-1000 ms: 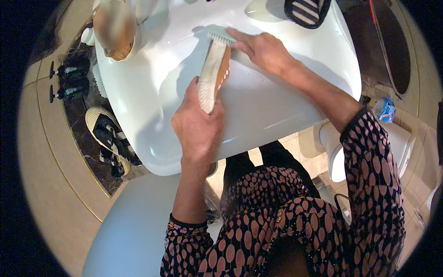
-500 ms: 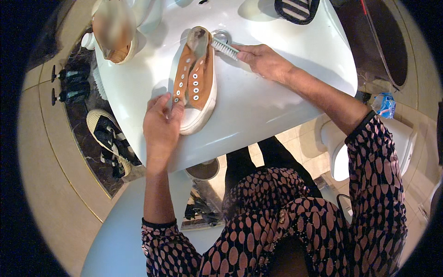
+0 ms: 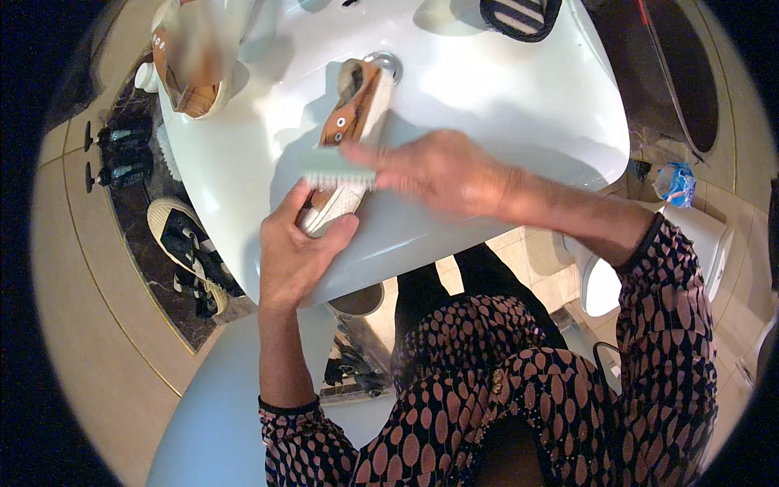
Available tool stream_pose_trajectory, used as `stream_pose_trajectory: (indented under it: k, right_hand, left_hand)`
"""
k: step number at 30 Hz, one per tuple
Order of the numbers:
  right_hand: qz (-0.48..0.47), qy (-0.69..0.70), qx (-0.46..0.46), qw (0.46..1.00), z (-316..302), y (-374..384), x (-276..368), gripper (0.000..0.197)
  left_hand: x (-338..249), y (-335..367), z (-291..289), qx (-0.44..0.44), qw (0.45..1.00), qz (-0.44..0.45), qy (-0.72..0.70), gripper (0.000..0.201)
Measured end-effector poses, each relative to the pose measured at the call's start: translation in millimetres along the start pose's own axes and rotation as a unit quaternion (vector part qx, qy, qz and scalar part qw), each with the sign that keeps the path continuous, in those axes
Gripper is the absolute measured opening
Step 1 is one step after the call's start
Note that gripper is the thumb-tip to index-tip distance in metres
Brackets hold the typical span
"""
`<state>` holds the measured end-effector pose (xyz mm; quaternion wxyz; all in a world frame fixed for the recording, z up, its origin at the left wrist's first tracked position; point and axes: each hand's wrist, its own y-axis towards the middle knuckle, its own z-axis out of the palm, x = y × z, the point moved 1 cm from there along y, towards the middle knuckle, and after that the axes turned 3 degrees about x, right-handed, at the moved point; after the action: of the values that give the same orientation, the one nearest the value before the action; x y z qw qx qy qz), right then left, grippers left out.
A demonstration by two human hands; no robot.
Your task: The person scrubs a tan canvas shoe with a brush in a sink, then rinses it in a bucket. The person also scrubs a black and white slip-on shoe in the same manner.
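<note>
An orange canvas shoe with a white rubber sole (image 3: 354, 122) lies on its side in a white sink (image 3: 519, 105), toe toward me. My left hand (image 3: 294, 247) grips the shoe at its toe end near the sink's front rim. My right hand (image 3: 442, 170) holds a pale green scrub brush (image 3: 337, 174), bristles down, across the shoe's white toe. The right hand is blurred from motion.
A second orange shoe (image 3: 191, 61) sits at the sink's left rim. A dark striped shoe (image 3: 519, 15) rests at the far rim. A black and white sneaker (image 3: 185, 252) lies on the dark floor at left. A white toilet (image 3: 617, 268) stands at right.
The shoe has been turned onto its side. My right hand has brought the brush from the shoe's far end down to its toe, and my left hand has shifted to the toe.
</note>
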<state>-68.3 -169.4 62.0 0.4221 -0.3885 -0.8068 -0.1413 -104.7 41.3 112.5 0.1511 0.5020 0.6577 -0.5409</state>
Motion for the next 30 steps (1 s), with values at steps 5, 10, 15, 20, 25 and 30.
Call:
stream_pose_trajectory:
  k: [5, 10, 15, 20, 25, 30]
  right_hand:
    - [0.118, -0.163, -0.061, 0.978, -20, 35, -57, 0.044]
    - [0.004, 0.023, -0.002, 1.0, -1, 20, -18, 0.047]
    - [0.149, -0.166, -0.016, 0.975, -25, 37, -47, 0.045]
    - [-0.023, 0.051, -0.074, 0.996, 15, 24, 0, 0.04]
    - [0.098, -0.067, -0.127, 0.985, -6, 30, -79, 0.04]
    - [0.088, 0.031, -0.037, 0.995, -1, 28, -25, 0.045]
  left_hand:
    - [-10, 12, -4, -0.003, 1.0, -0.009, -0.011, 0.062]
    - [5, 8, -11, -0.008, 0.999, -0.009, -0.039, 0.059]
    - [-2, 12, -7, -0.012, 0.998, -0.001, -0.054, 0.056]
    - [17, 12, -16, -0.037, 0.99, -0.049, -0.128, 0.054]
    - [5, 16, -14, -0.01, 0.99, 0.002, -0.143, 0.06]
    - [23, 12, -16, -0.057, 0.985, -0.018, -0.16, 0.062]
